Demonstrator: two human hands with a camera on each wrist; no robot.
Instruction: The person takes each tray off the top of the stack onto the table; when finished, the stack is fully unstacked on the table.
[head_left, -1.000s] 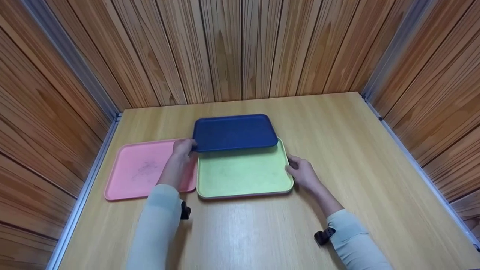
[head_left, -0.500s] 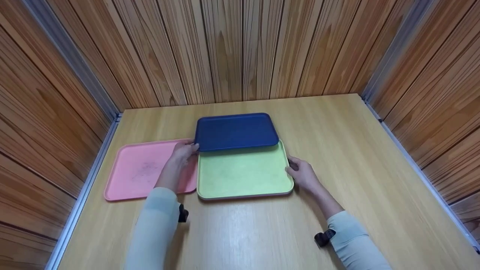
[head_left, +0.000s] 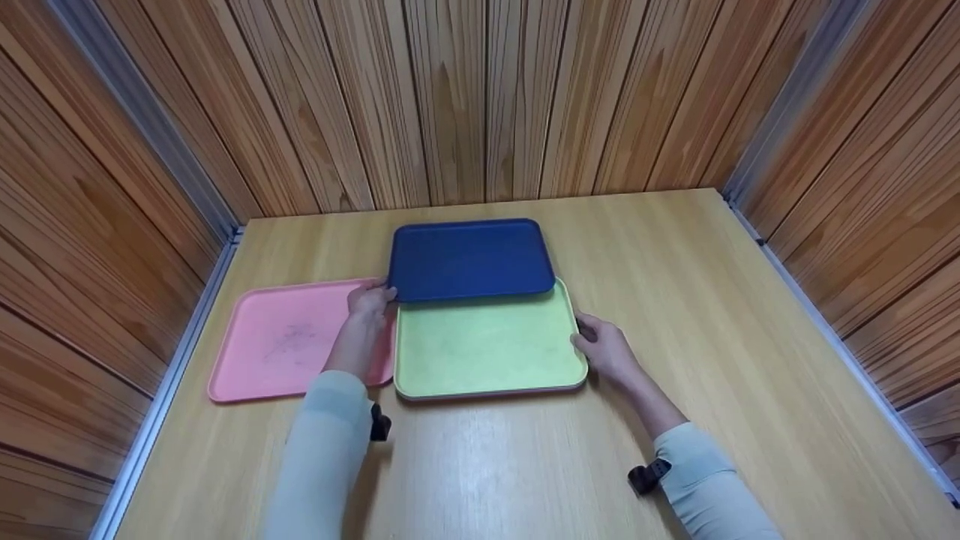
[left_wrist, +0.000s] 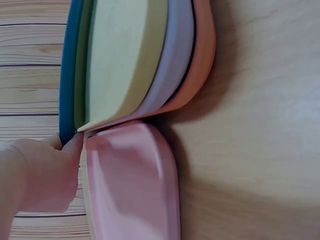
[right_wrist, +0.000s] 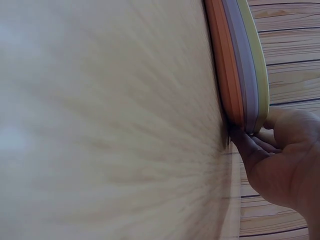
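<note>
In the head view my left hand (head_left: 369,300) pinches the near-left corner of a dark blue rectangular tray (head_left: 472,259). The blue tray is over the far part of a yellow-green tray (head_left: 487,349). That tray tops a stack; a lavender tray (left_wrist: 177,45) and an orange tray (left_wrist: 204,50) show beneath it in the left wrist view. My right hand (head_left: 607,349) grips the stack's right edge, and in the right wrist view its thumb and fingers (right_wrist: 242,145) lie around the layered rims. A pink tray (head_left: 262,337) lies left of the stack, partly behind my left forearm.
Everything lies on a light wooden table (head_left: 480,465). Wood-plank walls (head_left: 457,97) stand at the back and both sides, with metal rails (head_left: 161,405) along the table's side edges. A dark wrist device (head_left: 649,476) sits on each sleeve.
The blue tray has shifted slightly toward the back wall in my left hand, baring a little more of its face. My right hand and the stack have stayed in place.
</note>
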